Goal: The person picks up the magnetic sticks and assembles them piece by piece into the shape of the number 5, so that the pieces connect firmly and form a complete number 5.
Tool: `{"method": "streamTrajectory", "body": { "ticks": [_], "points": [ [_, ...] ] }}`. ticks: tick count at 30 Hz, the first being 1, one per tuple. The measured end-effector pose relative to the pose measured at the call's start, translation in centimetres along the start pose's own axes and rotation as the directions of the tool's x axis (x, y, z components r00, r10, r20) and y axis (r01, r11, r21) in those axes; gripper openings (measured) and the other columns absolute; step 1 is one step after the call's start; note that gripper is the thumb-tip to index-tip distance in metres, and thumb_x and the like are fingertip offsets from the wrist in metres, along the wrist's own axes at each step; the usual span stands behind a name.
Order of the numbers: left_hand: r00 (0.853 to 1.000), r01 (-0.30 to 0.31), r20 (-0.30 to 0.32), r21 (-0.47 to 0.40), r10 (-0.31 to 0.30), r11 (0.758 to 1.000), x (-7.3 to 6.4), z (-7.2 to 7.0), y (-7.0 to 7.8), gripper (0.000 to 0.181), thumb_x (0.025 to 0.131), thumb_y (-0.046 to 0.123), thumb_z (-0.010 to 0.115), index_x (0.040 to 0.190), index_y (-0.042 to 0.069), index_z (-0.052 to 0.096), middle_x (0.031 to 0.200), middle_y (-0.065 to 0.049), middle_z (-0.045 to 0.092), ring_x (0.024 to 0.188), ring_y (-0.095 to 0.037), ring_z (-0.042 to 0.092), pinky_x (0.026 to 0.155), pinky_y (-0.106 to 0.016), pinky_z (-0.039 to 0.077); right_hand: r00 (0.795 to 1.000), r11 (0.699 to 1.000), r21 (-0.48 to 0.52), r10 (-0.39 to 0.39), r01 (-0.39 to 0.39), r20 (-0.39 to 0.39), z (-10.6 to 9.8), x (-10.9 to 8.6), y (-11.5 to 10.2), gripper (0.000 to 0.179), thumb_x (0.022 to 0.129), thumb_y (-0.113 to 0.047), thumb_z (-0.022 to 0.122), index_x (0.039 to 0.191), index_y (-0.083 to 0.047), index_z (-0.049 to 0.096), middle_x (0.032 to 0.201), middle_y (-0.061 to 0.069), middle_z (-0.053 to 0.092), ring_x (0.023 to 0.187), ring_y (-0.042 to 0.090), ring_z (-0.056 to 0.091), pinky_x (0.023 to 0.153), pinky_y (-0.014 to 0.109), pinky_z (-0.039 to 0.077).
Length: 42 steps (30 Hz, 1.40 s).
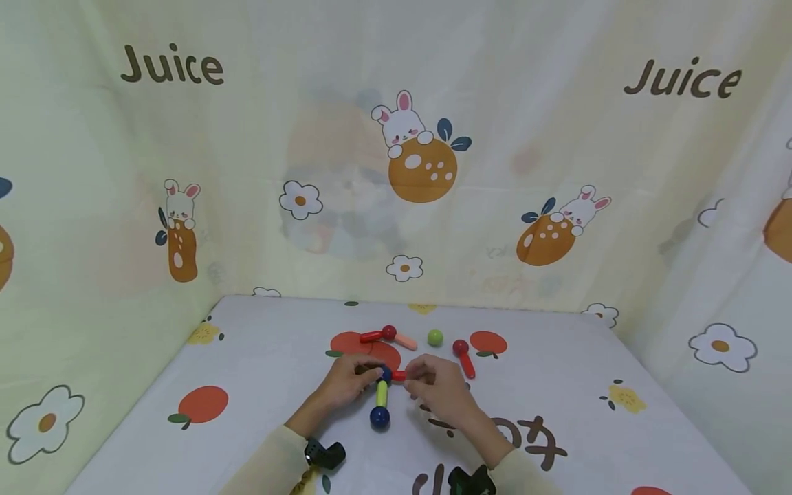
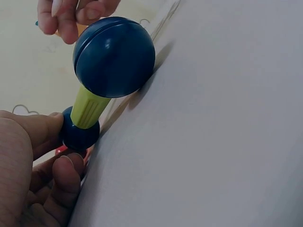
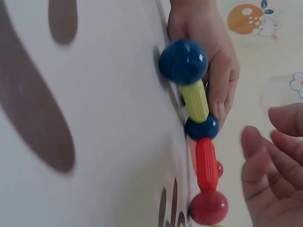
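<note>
My left hand (image 1: 349,381) pinches a dark blue ball (image 2: 78,135) between thumb and fingers, low over the table. A yellow-green ribbed rod (image 1: 381,394) joins that ball to a second, nearer blue ball (image 1: 380,417). From the held ball a red rod (image 3: 206,163) runs to the right, with a red ball (image 3: 209,208) at its far end in the right wrist view. My right hand (image 1: 442,388) hovers beside this red end, its fingers loosely bent and apart from the toy. In the head view those fingers hide the red ball.
Behind the hands lies a red ball (image 1: 388,333) with a red rod and a pink rod (image 1: 405,342). A green ball (image 1: 435,337) sits right of it. Farther right is another red ball (image 1: 460,347) with a red rod (image 1: 467,366). A printed curtain (image 1: 346,137) closes off the back.
</note>
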<state>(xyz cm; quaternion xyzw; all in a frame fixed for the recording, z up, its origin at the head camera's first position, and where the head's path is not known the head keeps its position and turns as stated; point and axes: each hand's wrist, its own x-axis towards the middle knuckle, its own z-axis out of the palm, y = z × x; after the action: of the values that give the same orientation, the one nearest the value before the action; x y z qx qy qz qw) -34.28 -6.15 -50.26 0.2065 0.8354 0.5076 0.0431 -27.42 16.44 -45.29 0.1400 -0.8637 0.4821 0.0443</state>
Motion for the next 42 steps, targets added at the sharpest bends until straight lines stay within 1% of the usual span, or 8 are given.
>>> {"method": "streamTrajectory", "body": {
  "ticks": [6, 12, 17, 21, 26, 29, 34, 42],
  "points": [
    [1.0, -0.005, -0.003, 0.001, 0.005, 1.0, -0.1, 0.0, 0.2, 0.03, 0.099, 0.025, 0.067, 0.125, 0.011, 0.072, 0.089, -0.001, 0.065, 0.069, -0.017, 0.058, 0.059, -0.029, 0.051, 0.985, 0.995, -0.098, -0.03, 0.013, -0.172, -0.9, 1.1, 0.4, 0.015, 0.09, -0.007, 0.075, 0.103, -0.013, 0.071, 0.088, -0.004, 0.069, 0.076, 0.014, 0.061, 0.063, 0.025, 0.053],
    [1.0, -0.028, -0.002, 0.004, 0.028, 1.0, -0.1, 0.0, 0.2, 0.03, 0.1, 0.023, 0.066, 0.125, 0.009, 0.072, 0.089, 0.0, 0.065, 0.072, -0.016, 0.058, 0.059, -0.027, 0.05, 0.962, 0.98, -0.198, -0.066, 0.012, -0.266, -2.2, 2.4, 1.2, 0.016, 0.089, -0.006, 0.073, 0.104, -0.012, 0.071, 0.084, -0.005, 0.067, 0.077, 0.014, 0.058, 0.063, 0.024, 0.051],
    [0.999, -0.053, -0.007, 0.017, 0.053, 0.998, -0.1, -0.1, 0.2, 0.029, 0.099, 0.021, 0.066, 0.124, 0.007, 0.072, 0.087, 0.0, 0.066, 0.076, -0.015, 0.059, 0.062, -0.026, 0.049, 0.954, 0.967, -0.255, -0.059, -0.019, -0.294, -3.0, 3.1, 2.0, 0.02, 0.089, -0.005, 0.072, 0.109, -0.01, 0.07, 0.086, -0.001, 0.065, 0.079, 0.017, 0.055, 0.067, 0.026, 0.048],
    [0.999, -0.043, -0.004, 0.003, 0.043, 0.999, -0.1, 0.0, 0.0, 0.03, 0.099, 0.022, 0.066, 0.125, 0.008, 0.072, 0.087, -0.001, 0.066, 0.074, -0.016, 0.058, 0.06, -0.026, 0.05, 0.948, 0.947, -0.309, -0.019, -0.084, -0.318, -3.6, 3.3, 2.5, 0.024, 0.09, -0.007, 0.071, 0.113, -0.007, 0.068, 0.086, 0.002, 0.062, 0.078, 0.019, 0.054, 0.066, 0.029, 0.047],
    [0.999, -0.034, -0.001, -0.006, 0.034, 0.999, -0.2, 0.1, -0.2, 0.03, 0.099, 0.023, 0.066, 0.124, 0.009, 0.072, 0.086, -0.003, 0.066, 0.073, -0.017, 0.058, 0.059, -0.027, 0.05, 0.922, 0.902, -0.384, 0.041, -0.2, -0.384, -4.2, 3.4, 3.1, 0.026, 0.09, -0.013, 0.071, 0.115, -0.008, 0.067, 0.089, 0.005, 0.063, 0.077, 0.021, 0.056, 0.065, 0.033, 0.048],
    [1.0, -0.031, -0.005, 0.0, 0.031, 1.0, -0.2, 0.0, -0.2, 0.029, 0.099, 0.024, 0.066, 0.124, 0.009, 0.073, 0.086, -0.002, 0.066, 0.074, -0.017, 0.058, 0.06, -0.027, 0.05, 0.911, 0.888, -0.402, 0.045, -0.226, -0.411, -4.5, 3.7, 3.6, 0.027, 0.09, -0.015, 0.071, 0.115, -0.007, 0.067, 0.094, 0.008, 0.064, 0.082, 0.024, 0.058, 0.068, 0.038, 0.052],
    [0.999, -0.031, -0.007, 0.004, 0.031, 1.0, -0.2, 0.0, -0.1, 0.029, 0.1, 0.023, 0.066, 0.124, 0.009, 0.073, 0.088, 0.0, 0.066, 0.076, -0.017, 0.058, 0.061, -0.026, 0.05, 0.909, 0.865, -0.433, 0.057, -0.251, -0.414, -4.9, 4.0, 4.7, 0.03, 0.09, -0.017, 0.07, 0.117, -0.004, 0.064, 0.099, 0.012, 0.063, 0.088, 0.028, 0.059, 0.073, 0.045, 0.054],
    [0.999, -0.032, -0.003, -0.001, 0.032, 0.999, -0.2, 0.0, 0.1, 0.029, 0.099, 0.023, 0.066, 0.123, 0.009, 0.073, 0.089, -0.002, 0.066, 0.077, -0.018, 0.058, 0.06, -0.027, 0.05, 0.907, 0.828, -0.436, 0.186, -0.352, -0.379, -5.1, 4.2, 6.1, 0.039, 0.091, -0.019, 0.07, 0.122, 0.001, 0.057, 0.112, 0.017, 0.062, 0.099, 0.033, 0.06, 0.087, 0.051, 0.052]
  ]
}}
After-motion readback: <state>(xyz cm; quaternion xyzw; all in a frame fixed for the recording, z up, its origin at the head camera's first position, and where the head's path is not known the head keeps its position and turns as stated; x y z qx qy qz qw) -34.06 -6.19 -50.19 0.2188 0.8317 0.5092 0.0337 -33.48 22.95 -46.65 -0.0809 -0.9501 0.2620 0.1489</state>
